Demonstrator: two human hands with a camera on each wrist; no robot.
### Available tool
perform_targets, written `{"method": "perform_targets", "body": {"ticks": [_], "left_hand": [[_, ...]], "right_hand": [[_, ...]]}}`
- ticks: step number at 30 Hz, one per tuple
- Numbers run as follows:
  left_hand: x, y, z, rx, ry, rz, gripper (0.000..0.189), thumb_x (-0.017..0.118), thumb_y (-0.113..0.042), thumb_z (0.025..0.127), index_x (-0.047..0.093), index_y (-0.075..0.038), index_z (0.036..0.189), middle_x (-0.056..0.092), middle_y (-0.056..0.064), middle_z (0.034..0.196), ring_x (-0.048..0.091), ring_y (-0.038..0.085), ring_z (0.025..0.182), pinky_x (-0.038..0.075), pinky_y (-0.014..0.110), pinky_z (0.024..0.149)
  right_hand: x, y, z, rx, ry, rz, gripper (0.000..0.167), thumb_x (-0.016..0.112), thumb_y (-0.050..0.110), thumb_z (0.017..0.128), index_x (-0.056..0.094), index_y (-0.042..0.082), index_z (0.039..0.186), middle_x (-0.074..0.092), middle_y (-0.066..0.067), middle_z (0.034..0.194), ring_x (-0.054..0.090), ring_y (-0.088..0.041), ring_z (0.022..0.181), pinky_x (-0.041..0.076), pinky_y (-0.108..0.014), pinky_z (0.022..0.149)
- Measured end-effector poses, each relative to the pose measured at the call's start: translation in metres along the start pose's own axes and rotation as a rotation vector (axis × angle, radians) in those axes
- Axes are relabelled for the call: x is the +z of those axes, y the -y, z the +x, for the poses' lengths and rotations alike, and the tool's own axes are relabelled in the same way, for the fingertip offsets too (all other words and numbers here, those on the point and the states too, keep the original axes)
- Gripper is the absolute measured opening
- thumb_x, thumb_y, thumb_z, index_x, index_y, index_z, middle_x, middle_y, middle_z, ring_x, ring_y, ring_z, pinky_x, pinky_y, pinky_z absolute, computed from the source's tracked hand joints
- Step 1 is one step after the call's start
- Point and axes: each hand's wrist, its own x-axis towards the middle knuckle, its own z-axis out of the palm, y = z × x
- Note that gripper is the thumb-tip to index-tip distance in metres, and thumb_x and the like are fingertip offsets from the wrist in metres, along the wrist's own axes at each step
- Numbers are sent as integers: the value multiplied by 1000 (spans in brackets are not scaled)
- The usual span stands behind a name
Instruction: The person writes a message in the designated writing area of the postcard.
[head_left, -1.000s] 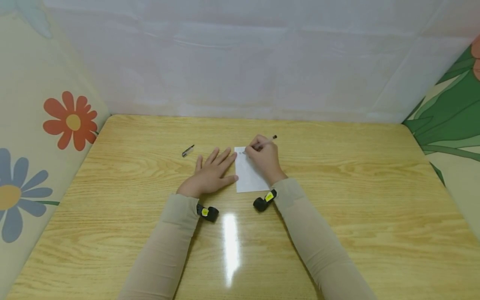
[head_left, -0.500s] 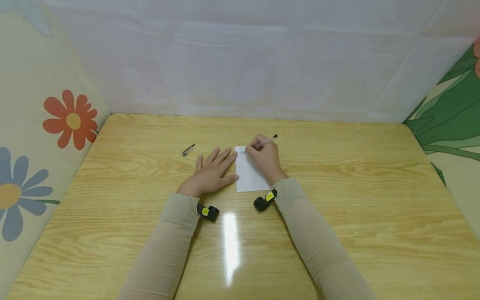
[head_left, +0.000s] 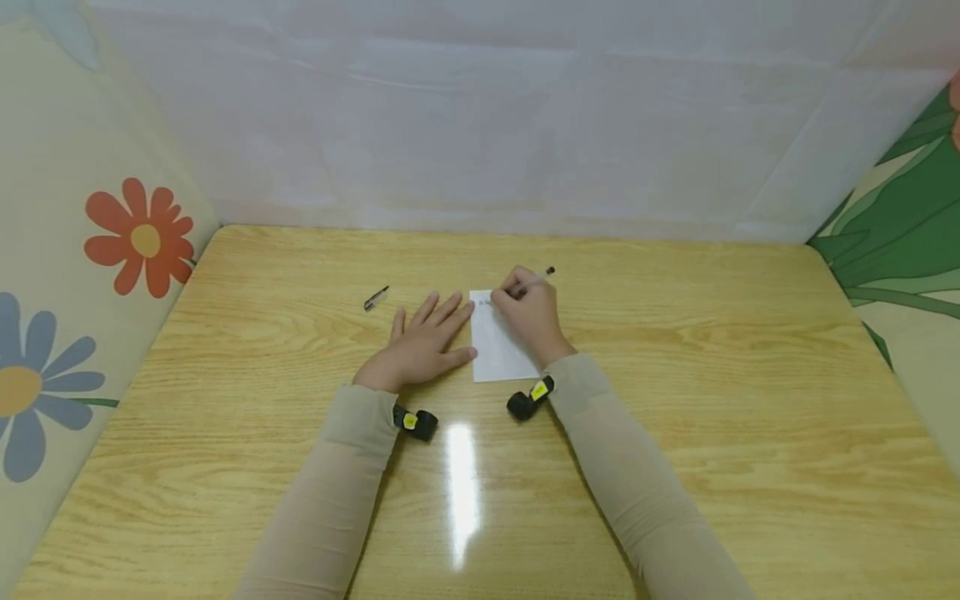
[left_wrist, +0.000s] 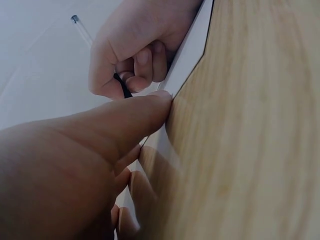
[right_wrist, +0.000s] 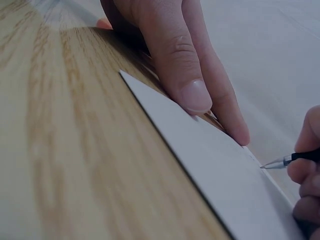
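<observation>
A small white sheet of paper (head_left: 497, 350) lies on the table between the two hands, with a short row of dark marks near its top left. My right hand (head_left: 531, 315) pinches a clear pen (head_left: 538, 280) with a black end; in the right wrist view its metal tip touches the paper (right_wrist: 200, 150) near the far edge. Spread flat, my left hand (head_left: 420, 346) rests at the paper's left edge. Its thumb and a fingertip touch that edge in the right wrist view. Beyond the left hand lies a pen cap (head_left: 377, 298) with a dark clip.
The wooden table (head_left: 712, 375) reaches to a pale sheet-covered wall (head_left: 480, 125) behind. Flower-painted panels (head_left: 45, 208) stand at the sides. Each wrist wears a small black camera, the left camera (head_left: 417, 423) and the right camera (head_left: 528, 402) both just above the table.
The row of dark marks on the paper has grown slightly to the right, under the pen. Both hands stay almost in place; the cap has not moved.
</observation>
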Motion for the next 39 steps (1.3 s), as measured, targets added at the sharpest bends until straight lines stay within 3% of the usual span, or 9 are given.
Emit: {"method": "perform_targets", "body": {"ticks": [15,24,39], "left_hand": [[-2,0,-1,-4,-7,4,75,48,-47,105,12,-19,165,-1,4,171,-15,31,155,-19,64,115],[-1,0,-1,-2,-3,4,75,48,-48,105,12,-19,165,-2,5,171,-16,32,154,-19,64,115],[-2,-3,-2,-10,-2,17,75,49,-46,105,12,-19,164,-1,5,171,-15,32,155,-18,66,115]], "right_hand": [[-1,0,2,-66,-131,19,10,64,1,85,62,1,75,66,-12,76,55,-15,67,45,-22,62],[-3,0,1,-74,-107,31,8,64,2,87,64,1,78,68,-13,79,58,-17,69,47,-21,63],[-6,-2,2,15,-45,40,10,63,5,88,65,4,78,64,-8,75,56,-14,64,45,-23,59]]}}
